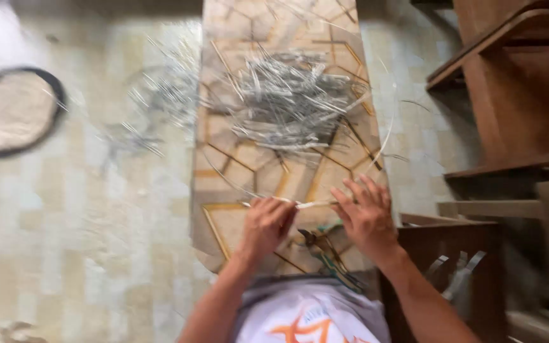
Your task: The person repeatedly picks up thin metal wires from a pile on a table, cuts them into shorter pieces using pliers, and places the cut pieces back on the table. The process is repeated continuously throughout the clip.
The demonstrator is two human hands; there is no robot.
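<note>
Here, both hands' grip pinching a pale strip (pixel 306 204) over patterned board (pixel 223 165), tiled floor (pixel 84 235)

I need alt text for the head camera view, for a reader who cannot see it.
Seen from above, a person's left hand and right hand hold a thin pale strip between them over a patterned board. A heap of grey strips lies farther up the board, pliers lie near the hands, and a round tray sits on the floor.
</note>
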